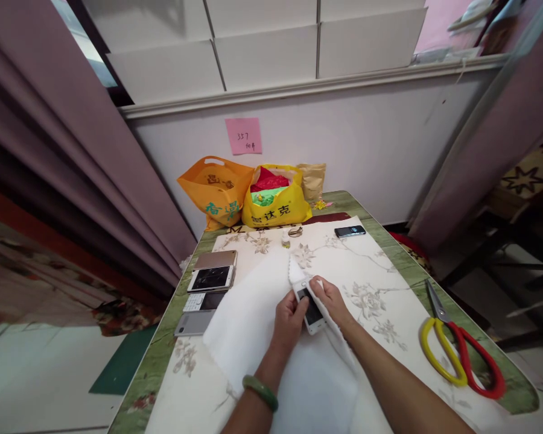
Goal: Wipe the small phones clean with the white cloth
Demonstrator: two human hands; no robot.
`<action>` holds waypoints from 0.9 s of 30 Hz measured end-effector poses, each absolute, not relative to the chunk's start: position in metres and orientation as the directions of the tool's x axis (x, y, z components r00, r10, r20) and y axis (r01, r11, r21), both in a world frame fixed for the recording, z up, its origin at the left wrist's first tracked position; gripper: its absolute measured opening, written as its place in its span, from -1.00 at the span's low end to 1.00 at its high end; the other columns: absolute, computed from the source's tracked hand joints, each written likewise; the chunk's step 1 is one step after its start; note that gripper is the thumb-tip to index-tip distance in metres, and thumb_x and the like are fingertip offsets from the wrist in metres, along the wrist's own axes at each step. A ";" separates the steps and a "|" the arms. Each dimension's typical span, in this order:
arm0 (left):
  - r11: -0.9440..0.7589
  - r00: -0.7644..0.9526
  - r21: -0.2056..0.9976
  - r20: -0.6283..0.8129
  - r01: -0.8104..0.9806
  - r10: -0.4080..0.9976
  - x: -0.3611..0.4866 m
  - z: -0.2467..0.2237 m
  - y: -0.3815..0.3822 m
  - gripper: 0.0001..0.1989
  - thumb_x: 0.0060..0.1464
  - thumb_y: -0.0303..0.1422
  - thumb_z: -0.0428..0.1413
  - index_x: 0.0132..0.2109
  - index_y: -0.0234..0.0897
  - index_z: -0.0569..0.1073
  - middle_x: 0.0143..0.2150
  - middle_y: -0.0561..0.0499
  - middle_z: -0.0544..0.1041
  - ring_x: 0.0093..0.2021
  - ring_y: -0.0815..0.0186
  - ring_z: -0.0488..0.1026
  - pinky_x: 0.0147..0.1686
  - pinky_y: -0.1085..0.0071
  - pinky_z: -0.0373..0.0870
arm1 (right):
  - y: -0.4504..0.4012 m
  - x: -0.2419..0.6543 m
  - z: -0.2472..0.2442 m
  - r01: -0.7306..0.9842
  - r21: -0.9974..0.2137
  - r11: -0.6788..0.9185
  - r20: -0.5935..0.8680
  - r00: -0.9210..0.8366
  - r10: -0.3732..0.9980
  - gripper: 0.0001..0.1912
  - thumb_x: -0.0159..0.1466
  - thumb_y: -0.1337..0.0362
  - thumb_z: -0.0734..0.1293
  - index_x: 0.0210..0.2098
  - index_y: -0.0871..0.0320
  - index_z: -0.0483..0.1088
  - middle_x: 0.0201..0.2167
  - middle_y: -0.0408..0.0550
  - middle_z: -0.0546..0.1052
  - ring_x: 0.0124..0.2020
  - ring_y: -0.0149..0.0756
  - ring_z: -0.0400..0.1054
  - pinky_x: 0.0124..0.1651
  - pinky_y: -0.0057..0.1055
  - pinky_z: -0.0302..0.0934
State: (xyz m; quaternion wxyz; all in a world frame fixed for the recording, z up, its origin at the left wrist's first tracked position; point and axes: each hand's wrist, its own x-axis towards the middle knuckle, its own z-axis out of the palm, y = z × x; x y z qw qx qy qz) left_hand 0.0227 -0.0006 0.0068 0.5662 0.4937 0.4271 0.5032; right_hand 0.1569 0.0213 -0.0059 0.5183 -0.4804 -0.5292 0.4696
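Over the middle of the table lies a white cloth (248, 313) with a scalloped edge. A white mobile phone with a dark screen (315, 316) is held tilted above it. My left hand (287, 322), below a green bangle (260, 392), grips the phone's left side, thumb on the screen. On the phone's upper right side, my right hand (330, 298) is closed on a fold of the cloth and presses it to the phone's edge. Its fingertips are partly hidden by the cloth.
Left of the cloth lie a gold phone (216, 260), a white phone (211, 278), a keypad phone (196, 302) and a silver phone (192, 323). Large scissors (461, 343) lie right. A dark phone (350, 231), an orange bag (221, 190) and a yellow bag (278, 211) are farther back.
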 end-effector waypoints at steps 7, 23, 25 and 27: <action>0.039 -0.059 0.965 -0.056 -0.261 0.997 0.025 0.001 0.002 -0.63 0.03 -0.14 0.17 -0.09 -0.30 0.47 -0.34 0.02 0.54 -0.35 0.33 0.45 -0.34 0.45 0.37 | 0.024 0.159 -0.009 0.102 -0.987 0.124 0.121 -0.029 0.992 -0.63 0.24 -0.05 0.25 -0.42 0.13 0.37 -0.56 -0.21 0.38 -0.49 -0.36 0.22 -0.39 -0.47 0.14; 0.062 0.310 0.998 -0.058 -0.003 0.949 0.015 0.006 -0.001 -0.63 0.08 -0.08 0.09 -0.45 -0.32 0.38 -0.61 0.08 0.35 -0.60 0.41 0.27 -0.56 0.48 0.21 | 0.033 0.166 -0.017 -0.227 -0.974 0.026 -0.044 0.297 0.954 -0.57 0.14 -0.15 0.31 -0.41 0.12 0.30 -0.63 -0.24 0.32 -0.58 -0.37 0.17 -0.48 -0.45 0.13; 0.046 0.303 0.998 -0.059 0.050 0.951 0.015 0.008 -0.001 -0.65 0.08 -0.11 0.09 -0.47 -0.31 0.36 -0.63 0.14 0.25 -0.62 0.46 0.17 -0.61 0.51 0.10 | 0.033 0.166 -0.018 -0.171 -0.985 0.036 -0.016 0.289 0.957 -0.55 0.12 -0.17 0.32 -0.40 0.13 0.33 -0.62 -0.22 0.35 -0.57 -0.36 0.18 -0.48 -0.45 0.14; 0.014 0.306 0.996 -0.039 0.083 0.951 0.016 0.010 -0.001 -0.69 0.07 -0.15 0.11 -0.45 -0.31 0.35 -0.60 0.15 0.22 -0.60 0.47 0.12 -0.59 0.51 0.07 | 0.033 0.166 -0.018 -0.107 -0.993 0.052 0.019 0.291 0.957 -0.52 0.12 -0.18 0.31 -0.39 0.14 0.35 -0.61 -0.20 0.37 -0.56 -0.35 0.19 -0.48 -0.45 0.14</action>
